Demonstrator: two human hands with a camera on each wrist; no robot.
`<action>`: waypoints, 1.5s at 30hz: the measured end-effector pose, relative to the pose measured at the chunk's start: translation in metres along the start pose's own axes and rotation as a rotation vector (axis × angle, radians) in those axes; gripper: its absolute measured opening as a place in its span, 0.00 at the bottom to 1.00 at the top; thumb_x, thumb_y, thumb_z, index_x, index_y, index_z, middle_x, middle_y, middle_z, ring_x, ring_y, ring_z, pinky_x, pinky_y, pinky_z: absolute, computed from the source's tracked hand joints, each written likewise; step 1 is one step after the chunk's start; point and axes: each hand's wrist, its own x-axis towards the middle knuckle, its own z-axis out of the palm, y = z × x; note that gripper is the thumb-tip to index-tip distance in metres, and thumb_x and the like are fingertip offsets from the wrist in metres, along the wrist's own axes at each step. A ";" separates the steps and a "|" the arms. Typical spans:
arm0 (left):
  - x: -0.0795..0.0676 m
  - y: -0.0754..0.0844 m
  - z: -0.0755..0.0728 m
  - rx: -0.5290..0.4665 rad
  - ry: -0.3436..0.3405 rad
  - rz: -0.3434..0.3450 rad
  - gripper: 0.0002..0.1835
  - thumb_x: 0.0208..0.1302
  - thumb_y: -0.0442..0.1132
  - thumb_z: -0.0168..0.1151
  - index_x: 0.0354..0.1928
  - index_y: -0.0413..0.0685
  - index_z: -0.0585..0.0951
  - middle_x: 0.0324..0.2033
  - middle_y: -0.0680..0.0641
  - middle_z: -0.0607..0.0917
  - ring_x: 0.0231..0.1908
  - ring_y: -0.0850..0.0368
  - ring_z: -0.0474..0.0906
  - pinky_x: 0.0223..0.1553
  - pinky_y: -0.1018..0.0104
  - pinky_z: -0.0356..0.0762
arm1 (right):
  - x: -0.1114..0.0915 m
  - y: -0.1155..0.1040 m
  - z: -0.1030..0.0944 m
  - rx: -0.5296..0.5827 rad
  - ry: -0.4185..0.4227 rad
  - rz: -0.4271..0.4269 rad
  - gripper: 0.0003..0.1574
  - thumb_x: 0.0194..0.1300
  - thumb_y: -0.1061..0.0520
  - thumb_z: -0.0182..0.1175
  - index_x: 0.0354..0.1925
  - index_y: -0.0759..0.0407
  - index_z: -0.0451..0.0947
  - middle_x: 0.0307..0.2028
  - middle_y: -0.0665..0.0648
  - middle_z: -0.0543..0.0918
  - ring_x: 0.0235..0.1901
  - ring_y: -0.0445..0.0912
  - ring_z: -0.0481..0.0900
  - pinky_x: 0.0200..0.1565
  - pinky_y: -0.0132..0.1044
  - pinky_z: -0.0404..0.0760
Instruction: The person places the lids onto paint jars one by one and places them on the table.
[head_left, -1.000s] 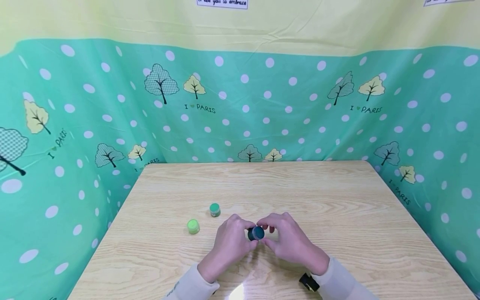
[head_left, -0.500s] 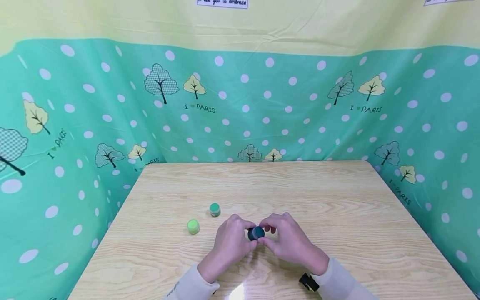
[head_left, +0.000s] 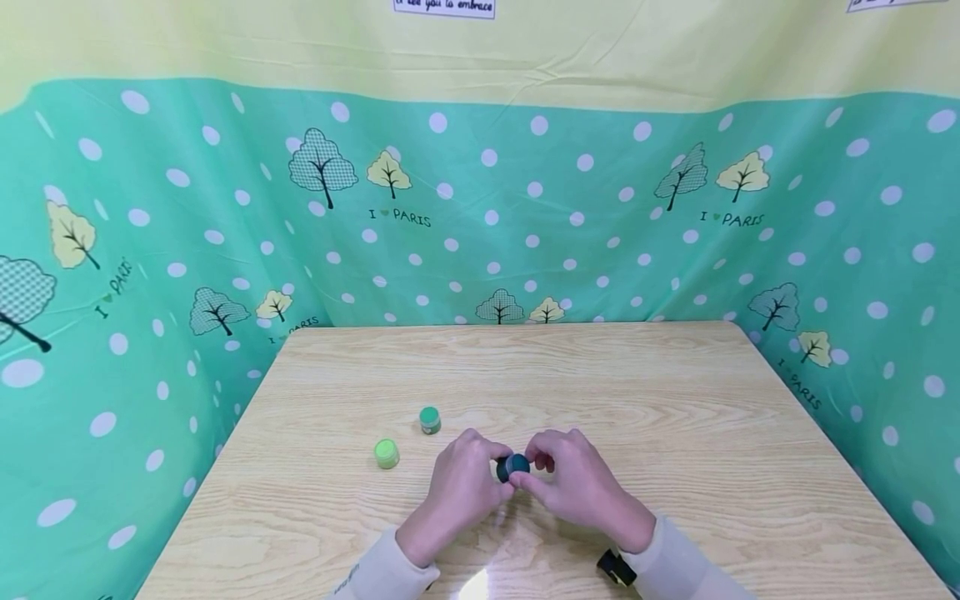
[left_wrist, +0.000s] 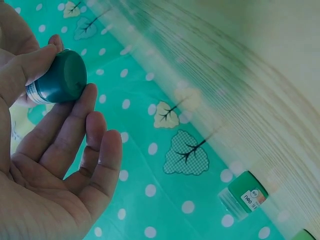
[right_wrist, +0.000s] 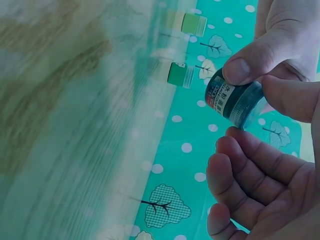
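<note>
A small dark teal paint jar (head_left: 513,467) is tilted between the two hands, over the near middle of the table. My left hand (head_left: 467,477) grips its labelled body with thumb and fingers, as the left wrist view shows the jar's (left_wrist: 64,77) base end. At the clear lid end, my right hand (head_left: 576,483) pinches with thumb and index finger; its other fingers (right_wrist: 250,175) are loosely bent. In the right wrist view, printed characters show on the jar's label (right_wrist: 220,95).
Left of the hands stand a green paint jar (head_left: 430,419) and a light green jar (head_left: 386,453), both with clear lids, on the wood-grain table (head_left: 637,392). A dotted, tree-printed curtain (head_left: 525,208) borders the back and sides. A black strap buckle (head_left: 617,568) hangs at the right cuff.
The right hand's thumb and index finger have shifted round the lid, the thumb now lying further over it. The left hand and the jar have hardly moved.
</note>
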 end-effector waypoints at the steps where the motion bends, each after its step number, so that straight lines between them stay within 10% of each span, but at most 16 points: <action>1: 0.000 0.000 0.000 0.002 0.001 0.000 0.14 0.42 0.38 0.83 0.35 0.52 0.92 0.29 0.56 0.89 0.32 0.64 0.73 0.29 0.72 0.71 | 0.000 0.000 0.000 -0.001 0.005 0.001 0.15 0.57 0.46 0.78 0.28 0.46 0.80 0.22 0.42 0.76 0.23 0.35 0.69 0.34 0.34 0.67; 14: 0.000 0.002 0.001 0.019 0.020 0.015 0.13 0.41 0.37 0.82 0.34 0.53 0.92 0.28 0.57 0.88 0.30 0.64 0.73 0.27 0.73 0.70 | -0.001 0.000 0.004 0.009 0.035 0.026 0.22 0.61 0.43 0.74 0.21 0.43 0.72 0.17 0.39 0.65 0.17 0.32 0.58 0.30 0.33 0.65; 21: 0.000 0.002 0.000 0.015 0.008 0.003 0.14 0.42 0.38 0.83 0.34 0.52 0.92 0.29 0.57 0.88 0.32 0.64 0.73 0.28 0.72 0.71 | -0.001 -0.001 -0.003 0.003 0.020 0.050 0.20 0.57 0.38 0.76 0.26 0.46 0.79 0.19 0.42 0.73 0.20 0.35 0.66 0.28 0.32 0.68; 30: 0.000 0.002 -0.001 0.026 -0.006 -0.006 0.17 0.43 0.44 0.85 0.38 0.50 0.92 0.31 0.54 0.89 0.34 0.62 0.75 0.31 0.70 0.74 | 0.000 0.002 -0.010 0.006 -0.012 -0.075 0.26 0.48 0.56 0.82 0.47 0.52 0.86 0.38 0.43 0.86 0.32 0.41 0.77 0.38 0.35 0.69; 45: 0.000 0.002 0.000 -0.006 0.009 0.008 0.16 0.43 0.43 0.86 0.36 0.52 0.92 0.30 0.57 0.88 0.33 0.64 0.74 0.30 0.72 0.72 | 0.000 0.001 -0.009 0.023 -0.047 -0.064 0.23 0.50 0.58 0.80 0.46 0.46 0.87 0.38 0.37 0.85 0.33 0.41 0.78 0.38 0.34 0.70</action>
